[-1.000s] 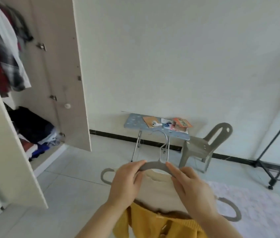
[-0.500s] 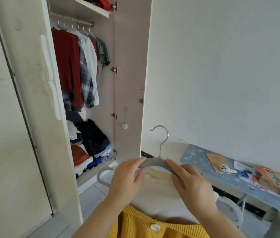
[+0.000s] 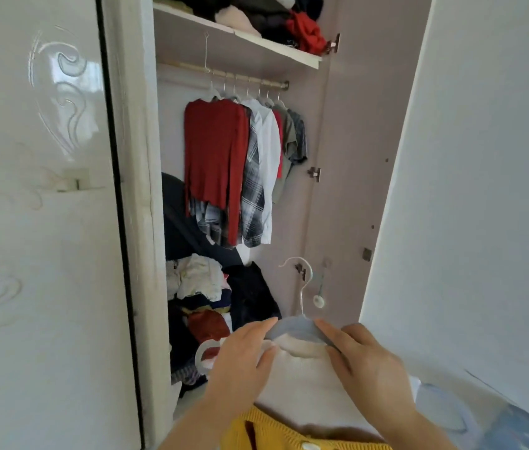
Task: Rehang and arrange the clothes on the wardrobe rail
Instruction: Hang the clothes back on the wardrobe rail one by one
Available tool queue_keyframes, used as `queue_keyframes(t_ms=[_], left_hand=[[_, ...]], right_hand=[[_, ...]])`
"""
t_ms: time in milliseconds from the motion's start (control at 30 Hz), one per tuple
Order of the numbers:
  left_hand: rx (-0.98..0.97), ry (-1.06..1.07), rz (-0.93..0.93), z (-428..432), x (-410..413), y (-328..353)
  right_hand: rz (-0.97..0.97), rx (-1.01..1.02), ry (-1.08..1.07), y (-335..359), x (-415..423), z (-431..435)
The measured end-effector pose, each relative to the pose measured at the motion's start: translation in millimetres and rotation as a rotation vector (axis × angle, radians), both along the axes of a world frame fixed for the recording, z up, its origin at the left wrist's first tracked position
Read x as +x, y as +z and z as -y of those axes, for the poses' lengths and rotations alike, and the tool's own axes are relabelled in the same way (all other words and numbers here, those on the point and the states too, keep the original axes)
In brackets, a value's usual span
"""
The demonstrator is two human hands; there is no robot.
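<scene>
Swung toward the wardrobe (image 3: 133,157), hanger (image 3: 295,328) lies crosswise, hook (image 3: 302,303) pointing up

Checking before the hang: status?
Left hand, right hand pinch the hanger. Cream garment on it, not yet on the rail. Hung shirts fill rail's right end.

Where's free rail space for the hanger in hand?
Room for the held hanger: bare rail from the wardrobe's left frame to the red top, bar one thin wire hook. From there to the rail's right end, hung clothes are packed tight.
</scene>
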State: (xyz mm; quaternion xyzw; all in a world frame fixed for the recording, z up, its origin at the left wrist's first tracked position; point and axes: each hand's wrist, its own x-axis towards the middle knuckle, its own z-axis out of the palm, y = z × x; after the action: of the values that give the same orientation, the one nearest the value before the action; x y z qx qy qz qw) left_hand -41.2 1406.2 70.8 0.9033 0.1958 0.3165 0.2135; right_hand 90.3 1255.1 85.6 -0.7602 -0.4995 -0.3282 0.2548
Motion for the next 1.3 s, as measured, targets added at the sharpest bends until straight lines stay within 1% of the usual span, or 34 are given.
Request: queue_keyframes(t_ms=[267, 467, 600, 867, 1000, 1100, 1233, 1300], left_hand=[[0.067, 0.103, 0.017, -134.1, 96.8, 4.8], [0.078, 0.167, 0.049, -226.2, 145.4, 24.4], [0.068, 0.246, 0.074, -280.7, 172.0, 38.3], [0.074, 0.478, 0.128, -382.5, 229.6, 70.0], [0.131, 0.598, 0.139, -426.5, 245.3, 97.7], [0.173, 0.66, 0.185, -460.8, 244.3, 117.6], [0.253, 0.762, 0.225, -513.1, 232.4, 141.4], [0.261, 0.794, 0.257, -541.2, 228.2, 154.8]], right_hand=[[0.003, -0.013, 0.037, 18.2, 115.4, -125.1], [0.031, 0.037, 0.08, 45.2, 188.9, -218.8], [0.025, 0.053, 0.165, 59.8, 225.9, -283.8], [0.039, 0.036, 0.367, 94.6, 298.9, -424.2], [0.103, 0.07, 0.437, 125.0, 325.1, -490.3], [0.122, 0.097, 0.488, 149.1, 338.6, -539.1], [0.134, 0.094, 0.491, 183.6, 349.6, -601.4], [0.143, 0.098, 0.486, 203.6, 353.1, -631.9]])
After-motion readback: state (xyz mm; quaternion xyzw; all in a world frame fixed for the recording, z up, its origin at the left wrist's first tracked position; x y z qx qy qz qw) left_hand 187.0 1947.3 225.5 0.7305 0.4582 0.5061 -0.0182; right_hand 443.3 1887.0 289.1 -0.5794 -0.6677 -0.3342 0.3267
